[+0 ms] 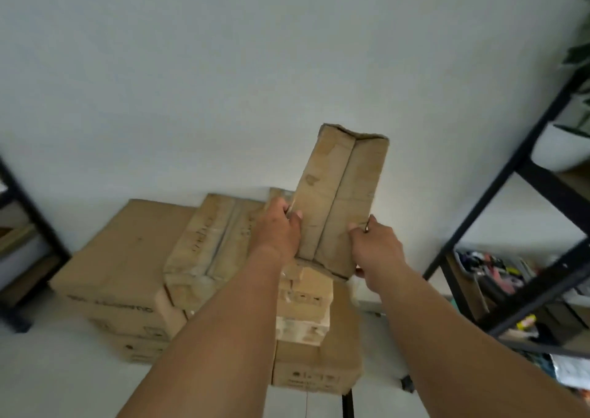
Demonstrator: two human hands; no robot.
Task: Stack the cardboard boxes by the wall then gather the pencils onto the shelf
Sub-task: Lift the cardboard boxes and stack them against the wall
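I hold a long brown cardboard box (341,191) up in front of the pale wall, tilted with its far end raised. My left hand (281,229) grips its left edge and my right hand (376,248) grips its lower right corner. Below it, a pile of cardboard boxes (204,245) stands against the wall: a wide flat box (124,258) at the left, a narrower one on top of it, and a stack of small boxes (303,306) on a larger box (319,366) under my hands. No pencils can be made out.
A black metal shelf unit (523,194) stands at the right, its lower shelf cluttered with colourful items (491,267). A white pot with a plant (562,143) sits on an upper shelf. Another dark shelf frame (28,226) is at the left edge. The floor is pale.
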